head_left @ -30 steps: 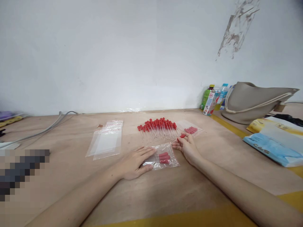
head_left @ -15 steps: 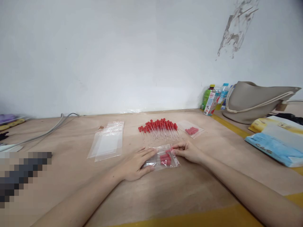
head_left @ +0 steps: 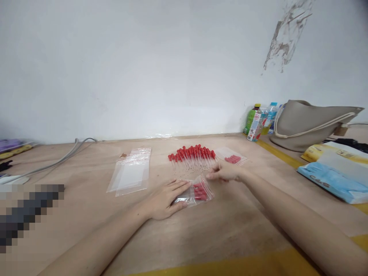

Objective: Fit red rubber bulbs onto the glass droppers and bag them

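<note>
My left hand (head_left: 168,199) lies flat with its fingers stretched over the left part of a clear zip-lock bag (head_left: 186,197). Several red rubber bulbs (head_left: 200,191) show inside the bag, towards its right end. At the bag's far right corner, my right hand (head_left: 225,171) has thumb and fingers pinched together on the edge by the zip; the exact grip is partly hidden. Just beyond both hands, a fan of clear droppers (head_left: 195,158) with red bulbs lies on the table.
A second zip bag (head_left: 234,157) with red bulbs lies behind my right hand. Flat zip bags (head_left: 130,172) overlap at left. Bottles (head_left: 254,122), a grey bag (head_left: 307,126) and a tissue pack (head_left: 333,178) stand or lie at right. A cable (head_left: 69,153) crosses the left side.
My right hand has moved slightly up and left along the bag's edge. The bag's right end has shifted and its far corner is raised. My left hand stays in place.
</note>
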`<state>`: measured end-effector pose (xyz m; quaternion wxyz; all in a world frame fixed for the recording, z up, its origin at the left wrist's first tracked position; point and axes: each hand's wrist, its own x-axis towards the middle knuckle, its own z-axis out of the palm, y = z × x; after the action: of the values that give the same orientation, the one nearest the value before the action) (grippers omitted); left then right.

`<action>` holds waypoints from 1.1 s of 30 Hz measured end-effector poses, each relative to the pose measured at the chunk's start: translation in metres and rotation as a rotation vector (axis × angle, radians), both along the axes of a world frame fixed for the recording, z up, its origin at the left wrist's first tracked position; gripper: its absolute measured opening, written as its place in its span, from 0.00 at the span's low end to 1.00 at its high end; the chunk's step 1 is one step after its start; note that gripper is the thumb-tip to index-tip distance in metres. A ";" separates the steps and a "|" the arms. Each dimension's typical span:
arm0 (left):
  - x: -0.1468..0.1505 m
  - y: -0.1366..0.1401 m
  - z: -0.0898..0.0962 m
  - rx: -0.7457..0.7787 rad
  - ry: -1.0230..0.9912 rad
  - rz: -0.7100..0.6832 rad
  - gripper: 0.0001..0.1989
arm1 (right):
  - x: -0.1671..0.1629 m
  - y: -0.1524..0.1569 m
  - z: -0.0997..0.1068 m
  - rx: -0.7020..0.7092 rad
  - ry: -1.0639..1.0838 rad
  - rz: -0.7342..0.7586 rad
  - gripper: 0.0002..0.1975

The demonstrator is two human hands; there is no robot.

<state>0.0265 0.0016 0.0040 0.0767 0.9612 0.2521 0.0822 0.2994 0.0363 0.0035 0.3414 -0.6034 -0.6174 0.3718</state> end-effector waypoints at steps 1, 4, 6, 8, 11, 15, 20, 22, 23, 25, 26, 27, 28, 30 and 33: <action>0.000 0.000 0.000 0.001 0.005 0.003 0.28 | 0.007 0.009 0.008 -0.044 -0.220 -0.085 0.10; 0.001 0.001 0.001 0.001 0.019 0.003 0.27 | 0.021 0.035 0.020 -0.004 -0.368 -0.279 0.08; 0.001 0.001 0.002 0.002 0.036 -0.005 0.26 | 0.021 0.049 0.018 0.013 -0.415 -0.352 0.07; 0.002 0.000 0.003 0.005 0.051 -0.012 0.25 | 0.017 0.059 0.012 0.011 -0.456 -0.387 0.05; 0.002 0.000 0.004 0.009 0.060 -0.010 0.25 | 0.009 0.069 0.007 -0.013 -0.478 -0.406 0.02; 0.002 0.000 0.003 0.009 0.046 -0.016 0.25 | 0.004 0.070 0.016 -0.007 -0.433 -0.411 0.04; 0.001 0.001 0.001 0.009 0.019 -0.017 0.26 | 0.001 0.046 0.016 0.153 -0.256 -0.386 0.18; 0.001 0.001 0.001 0.011 0.016 -0.013 0.26 | 0.000 0.027 0.005 0.218 -0.137 -0.369 0.23; 0.001 0.001 0.001 0.012 0.018 -0.012 0.26 | -0.001 0.017 -0.001 0.267 0.026 -0.356 0.26; 0.001 0.001 0.001 0.014 0.028 -0.012 0.26 | -0.001 -0.002 -0.015 0.299 0.299 -0.353 0.25; 0.001 0.001 0.001 0.016 0.033 -0.012 0.25 | -0.001 -0.011 -0.020 0.309 0.399 -0.367 0.24; 0.001 0.000 0.001 0.018 0.037 -0.012 0.25 | -0.001 -0.018 -0.024 0.315 0.490 -0.392 0.23; 0.001 0.000 0.001 0.020 0.039 -0.012 0.25 | -0.001 -0.024 -0.027 0.312 0.560 -0.412 0.22; 0.001 0.000 0.002 0.022 0.040 -0.014 0.24 | -0.002 -0.031 -0.028 0.309 0.659 -0.443 0.21; 0.001 -0.001 0.002 0.019 0.039 -0.015 0.24 | -0.008 -0.033 -0.025 0.291 0.739 -0.455 0.21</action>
<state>0.0276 0.0009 0.0059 0.0633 0.9651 0.2457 0.0654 0.2910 0.0029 -0.0219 0.6928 -0.4966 -0.3516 0.3870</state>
